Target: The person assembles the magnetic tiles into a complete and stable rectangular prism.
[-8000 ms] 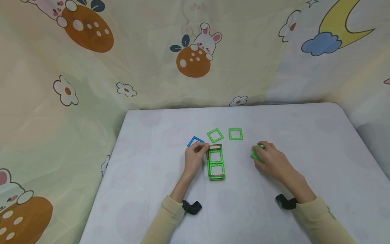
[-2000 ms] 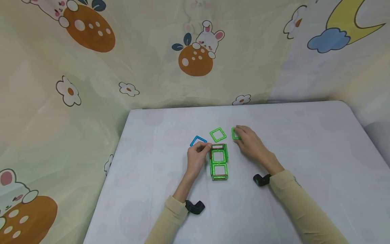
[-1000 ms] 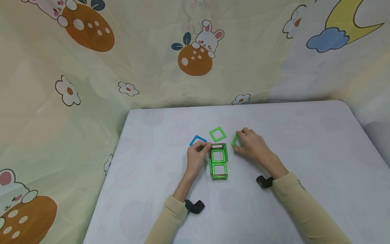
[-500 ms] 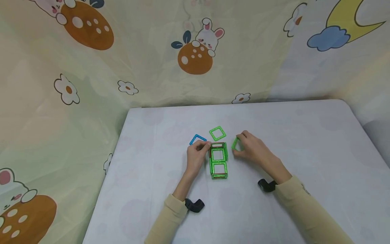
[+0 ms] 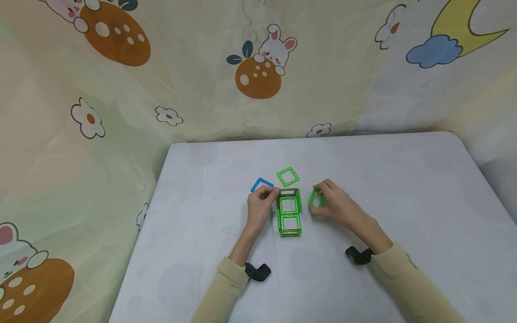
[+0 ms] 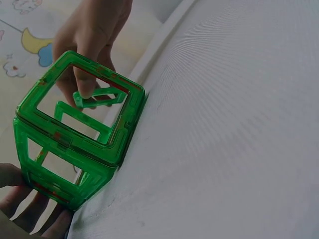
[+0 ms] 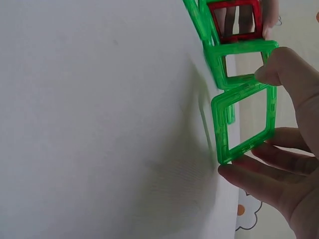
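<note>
A box-like structure of green square magnetic tiles (image 5: 289, 214) stands mid-table in the head view. It is two squares long, and a red square tile (image 7: 257, 20) shows in its side in the right wrist view. My left hand (image 5: 260, 206) holds the structure at its far left corner, with fingertips (image 6: 32, 211) against its side in the left wrist view. Just right of the structure, my right hand (image 5: 337, 204) pinches a single green square tile (image 7: 221, 124) between thumb and fingers. That tile is tilted up on edge, close beside the structure.
A loose green square tile (image 5: 281, 180) lies flat behind the structure. A blue tile (image 5: 256, 184) lies beyond my left hand, partly hidden by it. The white-covered table (image 5: 202, 179) meets a patterned cloth (image 5: 194, 80) at the back.
My right hand has left a tile on the structure's right side, picked up the back-right green tile, and drawn it nearer, tilting it up. My left hand stays at the structure's corner.
</note>
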Motion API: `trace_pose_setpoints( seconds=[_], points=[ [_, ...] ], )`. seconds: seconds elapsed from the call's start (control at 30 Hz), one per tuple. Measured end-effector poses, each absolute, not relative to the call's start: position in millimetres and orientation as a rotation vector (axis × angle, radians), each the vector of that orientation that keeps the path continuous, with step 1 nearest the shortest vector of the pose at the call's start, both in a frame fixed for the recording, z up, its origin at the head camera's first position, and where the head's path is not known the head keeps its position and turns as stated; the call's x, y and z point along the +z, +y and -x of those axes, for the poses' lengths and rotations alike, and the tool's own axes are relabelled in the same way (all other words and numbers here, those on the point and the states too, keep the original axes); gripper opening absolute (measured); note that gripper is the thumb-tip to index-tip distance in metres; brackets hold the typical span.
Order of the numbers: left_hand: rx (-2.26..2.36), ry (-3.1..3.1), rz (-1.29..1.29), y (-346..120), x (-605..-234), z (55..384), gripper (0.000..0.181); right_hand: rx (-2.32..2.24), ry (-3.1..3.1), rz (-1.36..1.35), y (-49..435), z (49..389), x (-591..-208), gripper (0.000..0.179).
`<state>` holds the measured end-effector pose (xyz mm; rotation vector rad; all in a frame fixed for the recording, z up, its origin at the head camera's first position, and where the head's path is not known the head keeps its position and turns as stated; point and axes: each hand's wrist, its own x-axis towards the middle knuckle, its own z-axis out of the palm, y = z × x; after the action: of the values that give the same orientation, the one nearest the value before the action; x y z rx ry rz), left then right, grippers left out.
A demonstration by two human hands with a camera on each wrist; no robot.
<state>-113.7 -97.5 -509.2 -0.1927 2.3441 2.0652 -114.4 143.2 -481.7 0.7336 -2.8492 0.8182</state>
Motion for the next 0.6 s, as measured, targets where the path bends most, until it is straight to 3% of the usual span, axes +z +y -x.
trace_pose_setpoints(
  seconds=[0.6],
  points=[
    [2.102, 2.345, 0.142, -100, -510, 111, 0.019, 1.061, -2.618, -0.864, 140, 94, -497, 0.053]
  ],
)
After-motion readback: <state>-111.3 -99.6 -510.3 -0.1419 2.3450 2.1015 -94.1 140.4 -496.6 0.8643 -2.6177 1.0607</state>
